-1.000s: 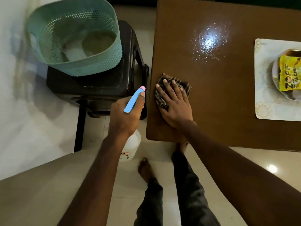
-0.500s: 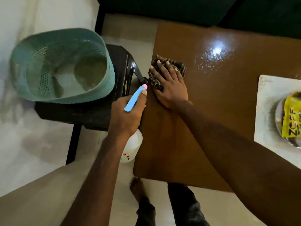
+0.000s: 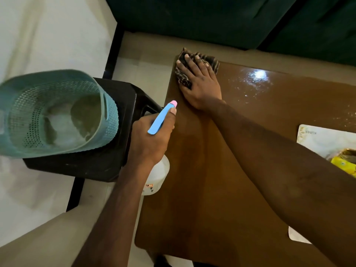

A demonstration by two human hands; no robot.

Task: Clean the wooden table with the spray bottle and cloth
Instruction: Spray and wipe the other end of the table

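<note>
The brown wooden table (image 3: 221, 180) fills the middle and right of the view. A dark striped cloth (image 3: 210, 61) lies crumpled at its far left corner, and my right hand (image 3: 200, 81) presses flat on it with straight fingers. Wet spray droplets (image 3: 254, 79) glisten on the wood to the right of the cloth. My left hand (image 3: 152, 139) grips a white spray bottle (image 3: 157, 176) with a blue and pink trigger head (image 3: 161, 117), held just off the table's left edge.
A teal perforated basket (image 3: 57, 112) sits on a black stool (image 3: 115, 162) left of the table. A pale placemat (image 3: 323, 139) with a yellow packet (image 3: 344, 164) lies at the right edge. A dark green sofa (image 3: 212, 16) stands behind the table.
My right hand has pushed the cloth along the left edge, away from me, up to the far left corner. The left hand has kept the bottle beside the table's edge.
</note>
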